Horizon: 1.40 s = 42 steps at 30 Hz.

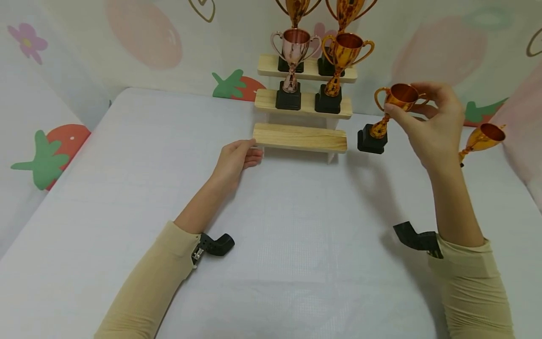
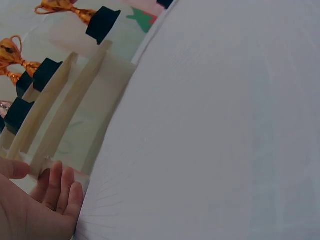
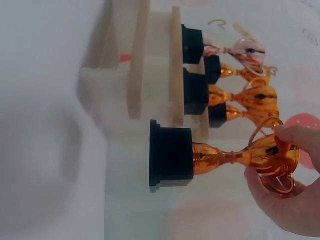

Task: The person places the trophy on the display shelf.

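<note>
My right hand pinches a gold trophy cup by its bowl, thumb on one side and fingers on the other. The trophy hangs slightly tilted, its black base right of the tiered wooden stand and apart from it. In the right wrist view the whole trophy shows, handles beside the fingers. My left hand grips the left end of the stand's lowest step, thumb on top. In the left wrist view that hand's fingers curl under the step. No trophy stands on this lowest step.
A rose-gold trophy and a gold trophy stand on the middle step. Two more gold trophies, cut off by the head view, stand on the top step. Another gold trophy is partly hidden behind my right forearm. A white cloth covers the table.
</note>
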Available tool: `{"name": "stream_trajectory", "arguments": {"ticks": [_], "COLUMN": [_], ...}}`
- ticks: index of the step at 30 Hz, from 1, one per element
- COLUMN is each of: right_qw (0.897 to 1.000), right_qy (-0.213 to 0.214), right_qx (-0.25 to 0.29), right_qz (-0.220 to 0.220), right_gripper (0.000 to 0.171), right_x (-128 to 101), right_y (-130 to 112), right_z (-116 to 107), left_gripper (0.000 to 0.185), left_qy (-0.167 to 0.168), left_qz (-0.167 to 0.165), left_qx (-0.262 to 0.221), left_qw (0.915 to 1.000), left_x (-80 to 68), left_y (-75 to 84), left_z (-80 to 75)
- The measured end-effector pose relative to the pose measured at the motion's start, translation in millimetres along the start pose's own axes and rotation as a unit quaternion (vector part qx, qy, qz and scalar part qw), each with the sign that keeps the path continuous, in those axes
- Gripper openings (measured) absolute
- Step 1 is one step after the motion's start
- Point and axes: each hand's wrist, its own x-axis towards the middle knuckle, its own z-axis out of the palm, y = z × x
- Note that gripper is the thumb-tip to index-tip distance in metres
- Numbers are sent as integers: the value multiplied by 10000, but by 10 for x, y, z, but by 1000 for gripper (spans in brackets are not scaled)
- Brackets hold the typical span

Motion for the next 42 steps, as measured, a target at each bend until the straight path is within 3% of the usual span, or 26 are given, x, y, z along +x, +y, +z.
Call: {"name": "stream_trajectory", "arguments": {"ticks": [10,17,42], "right_qw": [9994,9983,9965], "right_qy": [-174,-284,-679], "right_qx": [-66,-409,-258], "right_qz": [-308,-311,-409], "right_gripper": [42,52,52], "right_x": [-37,-52,-121], "right_y": [-119,-164,-371], "right_z": [170,283,701], "left_gripper": [40,39,36], "left_qy": [-26,8,36], "left_qz": [33,48,27], "left_qx": [-17,-24,-70], "left_qw": [10000,10000,10000], "left_x": [-9,-18,3], "left_y": [3,6,3], "left_z": [-11,0,-1]}}
